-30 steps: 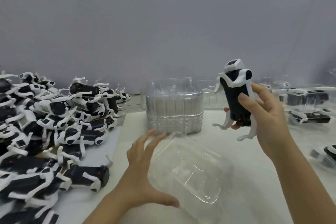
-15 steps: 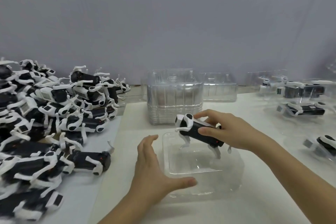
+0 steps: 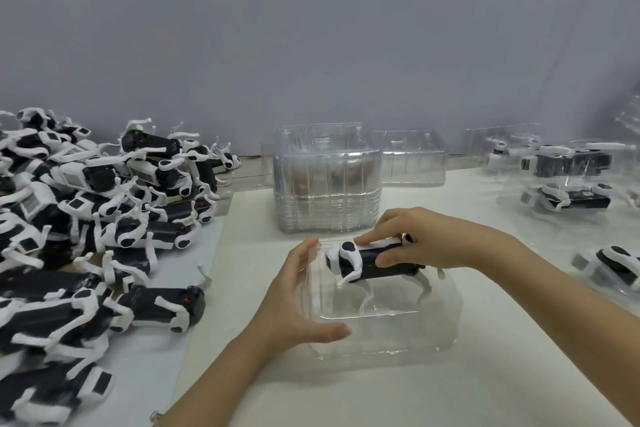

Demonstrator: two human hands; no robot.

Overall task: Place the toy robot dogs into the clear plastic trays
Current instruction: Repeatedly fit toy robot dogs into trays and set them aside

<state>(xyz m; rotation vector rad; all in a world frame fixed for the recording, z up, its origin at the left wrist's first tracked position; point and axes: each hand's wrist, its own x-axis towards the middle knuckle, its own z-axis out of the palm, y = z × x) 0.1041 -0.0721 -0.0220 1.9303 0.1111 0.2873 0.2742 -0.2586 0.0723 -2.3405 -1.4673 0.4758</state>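
Fingers (image 3: 375, 240) of our right hand (image 3: 429, 246) were pinching the toy robot dog (image 3: 369, 267) by its black body, with its white legs hanging down inside the clear tray (image 3: 398, 340); we honestly couldn't tell if the feet touched bottom. Our left hand (image 3: 294, 302) lay loose and uncurled against the tray's left side, thumb along the near wall. On the desk (image 3: 346, 399) just behind sat a stack of empty trays (image 3: 325, 191), with a big pile of dogs (image 3: 86, 218) off left and packed trays (image 3: 571, 180) over right.
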